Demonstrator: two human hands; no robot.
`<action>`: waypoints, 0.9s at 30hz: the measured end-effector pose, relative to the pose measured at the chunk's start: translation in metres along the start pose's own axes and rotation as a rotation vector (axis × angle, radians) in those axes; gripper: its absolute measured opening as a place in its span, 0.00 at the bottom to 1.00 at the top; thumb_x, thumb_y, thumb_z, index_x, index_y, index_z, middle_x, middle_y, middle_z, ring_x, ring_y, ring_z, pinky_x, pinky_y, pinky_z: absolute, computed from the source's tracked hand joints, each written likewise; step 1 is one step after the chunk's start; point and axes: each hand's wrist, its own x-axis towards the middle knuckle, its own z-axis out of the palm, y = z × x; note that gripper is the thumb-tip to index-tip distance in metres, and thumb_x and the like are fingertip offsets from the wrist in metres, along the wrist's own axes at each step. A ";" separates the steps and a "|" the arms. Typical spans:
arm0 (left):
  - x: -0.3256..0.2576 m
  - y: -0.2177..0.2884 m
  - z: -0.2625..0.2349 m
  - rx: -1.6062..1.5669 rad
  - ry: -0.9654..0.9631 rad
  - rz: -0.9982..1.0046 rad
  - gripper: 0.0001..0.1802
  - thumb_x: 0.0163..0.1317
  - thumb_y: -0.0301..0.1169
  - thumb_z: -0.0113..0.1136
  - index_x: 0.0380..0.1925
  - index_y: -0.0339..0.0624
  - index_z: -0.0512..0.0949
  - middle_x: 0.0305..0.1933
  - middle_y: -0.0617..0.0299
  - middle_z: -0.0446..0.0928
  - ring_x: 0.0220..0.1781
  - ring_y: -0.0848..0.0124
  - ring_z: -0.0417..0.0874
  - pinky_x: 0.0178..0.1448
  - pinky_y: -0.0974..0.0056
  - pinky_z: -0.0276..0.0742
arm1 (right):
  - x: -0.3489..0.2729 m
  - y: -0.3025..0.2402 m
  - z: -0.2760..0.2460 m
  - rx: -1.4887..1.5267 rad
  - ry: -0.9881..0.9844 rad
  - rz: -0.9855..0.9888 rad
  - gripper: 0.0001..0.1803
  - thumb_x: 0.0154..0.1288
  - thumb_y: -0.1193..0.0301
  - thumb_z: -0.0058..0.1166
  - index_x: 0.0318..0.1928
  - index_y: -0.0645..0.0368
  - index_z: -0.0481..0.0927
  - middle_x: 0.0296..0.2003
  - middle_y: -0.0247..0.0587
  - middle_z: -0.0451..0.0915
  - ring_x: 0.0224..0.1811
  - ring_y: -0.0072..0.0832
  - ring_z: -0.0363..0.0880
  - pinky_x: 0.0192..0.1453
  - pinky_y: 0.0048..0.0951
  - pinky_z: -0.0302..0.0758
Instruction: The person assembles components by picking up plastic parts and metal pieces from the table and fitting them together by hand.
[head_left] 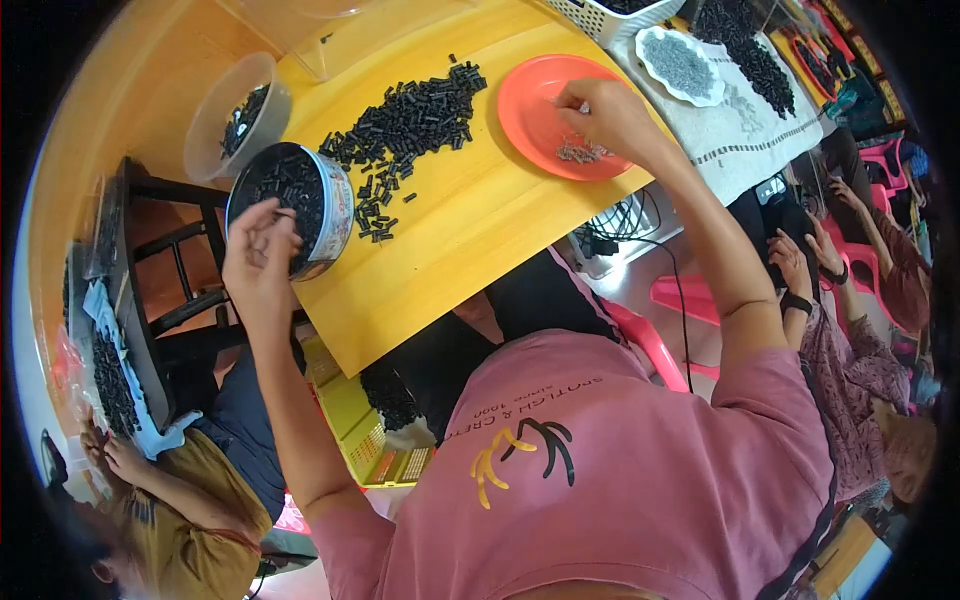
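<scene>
At the near left corner of the table, my left hand [262, 252] hangs at the rim of a round tub [338, 215] filled with short black tubular pieces [290, 180]. Its fingers are closed together; whatever they pinch is too small to name. Over an orange-red plate [530, 90] on the right, my right hand [612, 118] is closed with its fingertips pointing down. Any piece between those fingers is hidden. A small heap of thin metal bits [580, 150] lies on the plate just below this hand. Between both hands a loose pile of black pieces [410, 120] spreads across the yellow table [450, 220].
A clear plastic bowl [200, 125] with a few dark pieces stands beyond the tub. On a cloth [755, 145] at right are a white dish [680, 65] of grey bits and more black pieces. Co-workers sit at both sides, near pink stools [690, 298]. A yellow basket [345, 415] is below the table.
</scene>
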 end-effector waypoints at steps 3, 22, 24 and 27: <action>-0.031 0.004 0.027 -0.125 -0.076 -0.021 0.11 0.66 0.21 0.57 0.48 0.35 0.75 0.42 0.60 0.80 0.36 0.78 0.78 0.41 0.73 0.74 | -0.001 0.001 0.000 -0.121 -0.155 0.036 0.11 0.58 0.63 0.58 0.36 0.56 0.83 0.32 0.43 0.84 0.37 0.41 0.83 0.41 0.42 0.77; -0.057 0.016 0.119 -0.638 -0.090 -0.252 0.15 0.62 0.20 0.61 0.49 0.35 0.76 0.41 0.58 0.81 0.35 0.78 0.79 0.41 0.73 0.76 | -0.009 -0.074 0.006 0.744 -0.034 0.114 0.12 0.67 0.65 0.58 0.42 0.62 0.83 0.31 0.31 0.82 0.31 0.17 0.77 0.35 0.21 0.74; -0.059 0.019 0.123 -0.588 -0.073 -0.220 0.14 0.62 0.20 0.61 0.48 0.35 0.76 0.40 0.59 0.80 0.35 0.78 0.79 0.41 0.73 0.76 | -0.017 -0.084 0.008 0.934 -0.124 0.067 0.13 0.68 0.67 0.58 0.47 0.62 0.82 0.33 0.27 0.80 0.29 0.13 0.73 0.32 0.17 0.71; -0.060 0.017 0.125 -0.481 -0.065 -0.123 0.12 0.61 0.20 0.62 0.46 0.35 0.78 0.39 0.63 0.78 0.35 0.79 0.79 0.41 0.74 0.76 | -0.028 -0.109 0.015 1.096 -0.178 0.022 0.12 0.69 0.70 0.57 0.49 0.62 0.81 0.34 0.30 0.81 0.26 0.13 0.71 0.31 0.17 0.70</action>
